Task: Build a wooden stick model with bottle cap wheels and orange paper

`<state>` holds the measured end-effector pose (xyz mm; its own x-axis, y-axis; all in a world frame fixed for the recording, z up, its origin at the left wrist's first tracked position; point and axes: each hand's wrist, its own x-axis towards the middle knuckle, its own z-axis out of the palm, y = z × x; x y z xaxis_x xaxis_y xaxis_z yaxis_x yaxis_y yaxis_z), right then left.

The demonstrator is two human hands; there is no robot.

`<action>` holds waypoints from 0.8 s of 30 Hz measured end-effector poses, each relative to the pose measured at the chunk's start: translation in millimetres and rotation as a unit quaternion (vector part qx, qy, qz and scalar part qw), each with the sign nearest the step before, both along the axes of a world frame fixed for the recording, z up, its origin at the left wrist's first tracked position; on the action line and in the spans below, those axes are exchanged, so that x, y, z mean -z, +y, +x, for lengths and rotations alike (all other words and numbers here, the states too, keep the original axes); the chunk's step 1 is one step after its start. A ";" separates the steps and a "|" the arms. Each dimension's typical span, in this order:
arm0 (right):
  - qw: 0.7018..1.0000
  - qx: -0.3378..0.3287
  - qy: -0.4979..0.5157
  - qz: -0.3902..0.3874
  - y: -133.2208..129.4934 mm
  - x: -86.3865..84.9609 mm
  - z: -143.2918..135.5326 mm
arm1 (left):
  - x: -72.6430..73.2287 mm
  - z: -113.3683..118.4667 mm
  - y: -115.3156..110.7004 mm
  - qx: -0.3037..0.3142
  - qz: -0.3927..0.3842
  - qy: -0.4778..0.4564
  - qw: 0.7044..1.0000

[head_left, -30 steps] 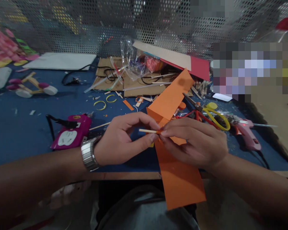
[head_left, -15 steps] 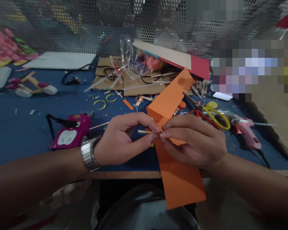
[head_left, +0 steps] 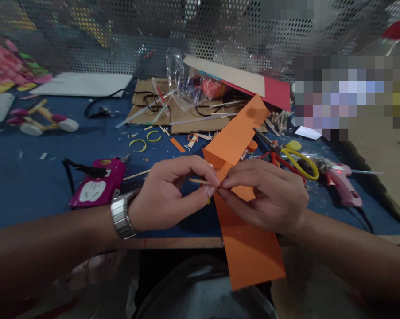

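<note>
My left hand (head_left: pixel 175 192), with a metal watch on its wrist, pinches a thin wooden stick (head_left: pixel 199 181) between thumb and forefinger. The stick's pale end juts out to the left. Fingertip to fingertip with it, my right hand (head_left: pixel 266 192) is closed in a pinch at the stick's other end; what exactly its fingers grip there is hidden. Beneath both hands lies a long folded strip of orange paper (head_left: pixel 253 252), its near end hanging over the table edge. Its far part (head_left: pixel 241 130) slants up to the right.
Scissors with yellow handles (head_left: pixel 301 164) and a pink glue gun (head_left: pixel 346 184) lie at right. A magenta power box (head_left: pixel 100 181) sits at left, near a small wheeled stick model (head_left: pixel 43 119). Cardboard (head_left: pixel 186 124), plastic wrap and scraps lie behind. A perforated metal screen (head_left: pixel 140 40) closes the back.
My right hand has shifted slightly to the left, and its fingers have turned a little. The stick's free end has moved slightly left and up. The orange paper lies as before.
</note>
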<state>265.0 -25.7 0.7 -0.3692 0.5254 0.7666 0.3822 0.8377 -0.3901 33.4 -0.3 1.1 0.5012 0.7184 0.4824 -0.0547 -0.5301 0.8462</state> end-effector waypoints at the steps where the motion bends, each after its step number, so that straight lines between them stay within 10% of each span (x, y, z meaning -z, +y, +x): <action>1: 1.000 -0.004 0.005 -0.001 -0.2 0.3 -0.1 | -0.4 0.1 0.0 0.000 0.001 0.001 1.000; 24: 0.998 -0.020 0.023 -0.055 4.1 2.3 2.6 | 4.2 -0.1 -0.1 -0.039 0.037 0.011 0.999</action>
<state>267.6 -21.6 -1.5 -0.3574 0.5921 0.7223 0.3278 0.8037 -0.4966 33.3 -0.4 -3.2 0.4566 0.7177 0.5258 0.0063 -0.5936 0.8048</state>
